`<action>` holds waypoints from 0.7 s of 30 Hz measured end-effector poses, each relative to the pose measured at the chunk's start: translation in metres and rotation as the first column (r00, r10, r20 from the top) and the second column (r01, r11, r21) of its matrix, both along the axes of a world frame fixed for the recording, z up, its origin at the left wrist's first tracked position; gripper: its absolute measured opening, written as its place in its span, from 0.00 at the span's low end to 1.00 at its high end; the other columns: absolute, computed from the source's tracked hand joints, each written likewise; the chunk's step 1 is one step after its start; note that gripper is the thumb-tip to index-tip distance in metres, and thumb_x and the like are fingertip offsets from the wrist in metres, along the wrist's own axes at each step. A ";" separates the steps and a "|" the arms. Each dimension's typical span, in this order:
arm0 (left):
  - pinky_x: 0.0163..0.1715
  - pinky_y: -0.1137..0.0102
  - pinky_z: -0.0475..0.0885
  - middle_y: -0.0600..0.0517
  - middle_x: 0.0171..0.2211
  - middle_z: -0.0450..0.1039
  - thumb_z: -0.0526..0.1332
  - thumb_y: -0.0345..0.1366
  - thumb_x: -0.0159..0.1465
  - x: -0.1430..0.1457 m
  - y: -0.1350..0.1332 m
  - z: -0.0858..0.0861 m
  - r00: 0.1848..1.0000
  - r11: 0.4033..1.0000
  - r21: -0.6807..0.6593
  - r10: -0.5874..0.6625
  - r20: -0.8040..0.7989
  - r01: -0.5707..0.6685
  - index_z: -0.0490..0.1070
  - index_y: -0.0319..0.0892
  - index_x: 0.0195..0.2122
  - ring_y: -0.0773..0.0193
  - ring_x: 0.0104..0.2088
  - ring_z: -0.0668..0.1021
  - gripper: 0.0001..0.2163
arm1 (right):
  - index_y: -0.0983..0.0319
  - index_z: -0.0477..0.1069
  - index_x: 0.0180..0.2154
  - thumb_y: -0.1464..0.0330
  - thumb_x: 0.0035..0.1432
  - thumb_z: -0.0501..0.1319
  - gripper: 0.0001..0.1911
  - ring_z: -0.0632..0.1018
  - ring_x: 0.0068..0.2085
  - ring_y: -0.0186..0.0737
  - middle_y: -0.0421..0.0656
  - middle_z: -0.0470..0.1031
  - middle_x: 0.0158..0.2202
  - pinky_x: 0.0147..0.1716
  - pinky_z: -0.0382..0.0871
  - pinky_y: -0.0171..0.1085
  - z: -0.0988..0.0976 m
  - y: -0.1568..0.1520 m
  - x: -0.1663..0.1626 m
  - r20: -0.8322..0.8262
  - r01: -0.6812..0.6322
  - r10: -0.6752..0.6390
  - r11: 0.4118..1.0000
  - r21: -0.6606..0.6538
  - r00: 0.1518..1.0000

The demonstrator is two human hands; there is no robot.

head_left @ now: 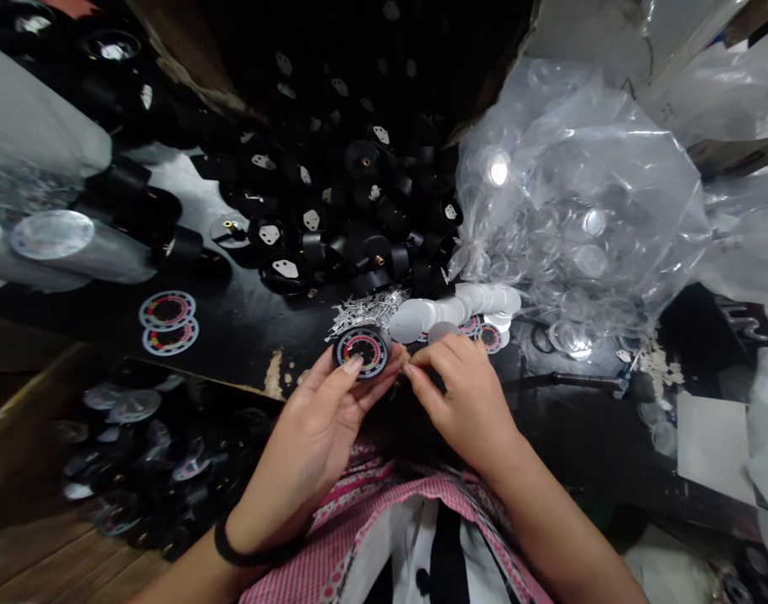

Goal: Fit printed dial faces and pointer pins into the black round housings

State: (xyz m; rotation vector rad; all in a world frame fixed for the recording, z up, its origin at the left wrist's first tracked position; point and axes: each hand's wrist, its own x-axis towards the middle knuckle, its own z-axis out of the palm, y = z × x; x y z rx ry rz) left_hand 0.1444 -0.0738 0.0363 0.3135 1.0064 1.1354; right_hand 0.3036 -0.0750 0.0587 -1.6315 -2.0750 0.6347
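Note:
My left hand (pixel 324 419) grips a small round black gauge (pixel 362 349) with a red and white dial face, thumb resting on its front. My right hand (pixel 462 394) is beside it, fingertips pinched together at the gauge's right edge on something too small to make out. Just beyond the gauge lies a heap of small silver needles (pixel 364 312) and a row of white round discs (pixel 459 309) on the black table.
A big pile of black gauge housings (pixel 333 210) fills the table's far middle. A clear plastic bag of round lenses (pixel 572 218) sits at right. Two printed dials (pixel 168 323) lie at left. A box of finished gauges (pixel 138 453) stands lower left.

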 end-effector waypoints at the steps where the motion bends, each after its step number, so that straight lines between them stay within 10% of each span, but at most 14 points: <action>1: 0.57 0.58 0.73 0.49 0.44 0.83 0.68 0.37 0.62 0.001 0.001 0.001 1.000 1.000 -0.009 0.004 -0.022 -0.004 0.78 0.46 0.44 0.54 0.49 0.82 0.10 | 0.60 0.72 0.36 0.67 0.68 0.58 0.07 0.73 0.40 0.42 0.43 0.75 0.35 0.41 0.61 0.42 0.002 -0.001 0.001 -0.082 0.000 -0.001 1.000 -0.008 0.997; 21: 0.42 0.70 0.76 0.52 0.41 0.81 0.69 0.41 0.60 0.007 -0.005 0.005 0.907 0.949 0.068 -0.272 -0.321 0.309 0.76 0.49 0.45 0.58 0.42 0.82 0.12 | 0.59 0.69 0.34 0.68 0.67 0.58 0.07 0.73 0.35 0.36 0.38 0.72 0.32 0.34 0.62 0.37 0.012 -0.007 0.005 -0.307 0.084 -0.120 0.988 -0.127 0.944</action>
